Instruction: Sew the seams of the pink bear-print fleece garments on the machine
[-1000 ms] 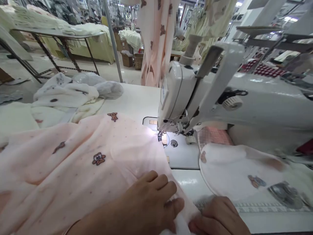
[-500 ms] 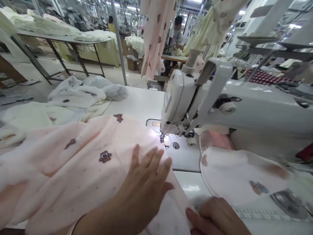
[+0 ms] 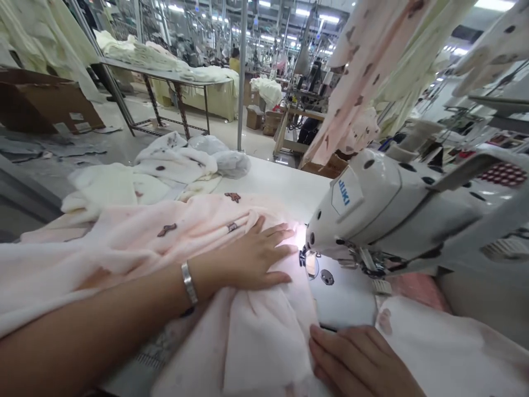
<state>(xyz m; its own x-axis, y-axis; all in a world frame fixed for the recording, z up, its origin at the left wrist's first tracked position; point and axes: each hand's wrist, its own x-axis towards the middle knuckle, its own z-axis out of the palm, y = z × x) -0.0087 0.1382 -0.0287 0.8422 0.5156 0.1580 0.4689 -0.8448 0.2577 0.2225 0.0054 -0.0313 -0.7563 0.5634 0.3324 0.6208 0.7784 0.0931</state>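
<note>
Pale pink fabric (image 3: 264, 342) with small animal prints lies in folds across the table, its right edge running up to the presser foot (image 3: 303, 257) of a white sewing machine (image 3: 367, 198). My left hand (image 3: 260, 256) rests palm down on this fabric, fingers spread, just left of the lit needle area. Lower down, my right hand (image 3: 359, 355) pinches the fabric's edge between thumb and fingers; the thumb is largely hidden. The needle itself is too small to make out.
A pale printed cloth piece (image 3: 446, 342) lies right of my right hand, below the machine arm. White and cream garments (image 3: 177, 162) are heaped at the table's far left. Pink printed cloth (image 3: 351, 82) hangs behind the machine. A cardboard box (image 3: 45, 102) stands on the floor.
My view has swung left, so the machine sits further right in it. My left hand now points more toward the presser foot, with the fabric bunched around it. The right hand keeps to the edge.
</note>
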